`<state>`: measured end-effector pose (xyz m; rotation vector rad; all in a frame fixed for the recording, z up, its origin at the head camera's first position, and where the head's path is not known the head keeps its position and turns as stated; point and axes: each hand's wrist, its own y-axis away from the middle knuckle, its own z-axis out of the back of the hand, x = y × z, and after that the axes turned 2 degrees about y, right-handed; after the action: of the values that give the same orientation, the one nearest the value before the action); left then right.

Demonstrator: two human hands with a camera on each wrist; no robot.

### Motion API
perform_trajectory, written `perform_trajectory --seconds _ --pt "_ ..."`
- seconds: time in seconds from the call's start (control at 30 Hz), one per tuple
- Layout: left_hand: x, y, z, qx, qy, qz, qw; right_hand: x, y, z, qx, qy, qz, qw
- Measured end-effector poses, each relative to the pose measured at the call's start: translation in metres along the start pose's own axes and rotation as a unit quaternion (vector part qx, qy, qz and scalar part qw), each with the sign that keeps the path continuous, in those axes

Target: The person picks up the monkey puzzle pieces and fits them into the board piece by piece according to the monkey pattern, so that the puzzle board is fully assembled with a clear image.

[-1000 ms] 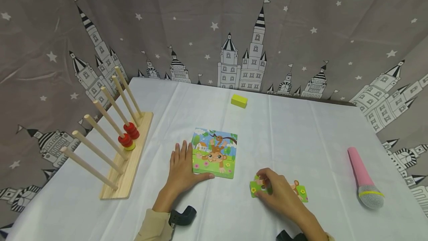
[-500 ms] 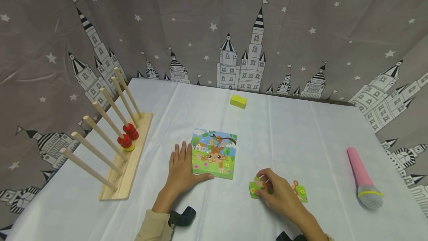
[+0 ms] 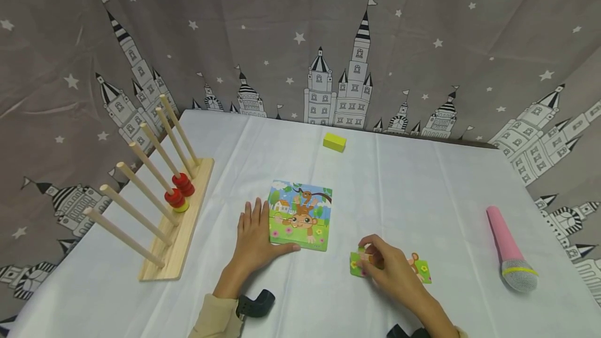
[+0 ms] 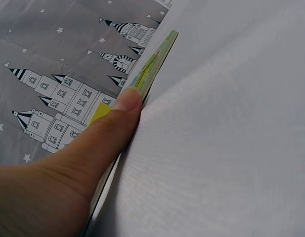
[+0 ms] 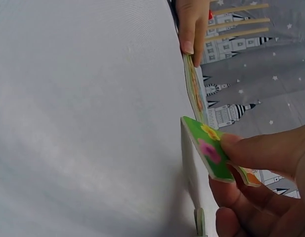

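My right hand pinches a green jigsaw piece with a yellow and a pink flower between thumb and fingers. In the right wrist view it looks tilted and raised off the cloth. A second jigsaw piece, green with a brown ear, lies just right of that hand and is partly hidden by it. My left hand lies with fingers extended along the left side of a square monkey puzzle. Its thumb touches the puzzle's near edge.
A wooden peg stand with red and yellow rings stands at the left. Toward the back lies a yellow block. A pink toy microphone lies at the right on the white cloth. Behind hangs a grey castle-print curtain.
The piece in my right hand has shifted and tilted slightly between the fingers and has come up a little. My left hand and the monkey puzzle stay in place.
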<state>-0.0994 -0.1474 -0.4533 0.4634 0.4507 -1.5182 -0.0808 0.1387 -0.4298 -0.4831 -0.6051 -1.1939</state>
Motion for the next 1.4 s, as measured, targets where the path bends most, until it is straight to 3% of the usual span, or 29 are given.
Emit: perform_trajectory --seconds 0.4,0.6,0.83,1.0,1.4 --pt "0.001 0.0 0.001 0.006 0.0 0.002 1.0 0.0 -0.015 -0.011 -0.022 -0.064 0.002 0.9977" --pt "0.002 0.0 0.002 0.009 -0.001 0.007 0.9999 0.015 -0.039 -0.024 -0.061 -0.095 0.012 0.9935" --pt "0.002 -0.001 0.001 0.01 -0.007 0.009 0.9999 0.037 -0.071 -0.042 -0.073 -0.155 0.035 0.9845" --pt "0.002 -0.001 0.001 0.008 -0.013 0.005 0.9999 0.047 -0.089 -0.058 -0.07 -0.153 0.06 0.9839" --pt "0.002 -0.001 0.0 0.003 -0.014 -0.008 0.9999 0.079 -0.115 -0.093 -0.063 -0.137 0.057 0.987"
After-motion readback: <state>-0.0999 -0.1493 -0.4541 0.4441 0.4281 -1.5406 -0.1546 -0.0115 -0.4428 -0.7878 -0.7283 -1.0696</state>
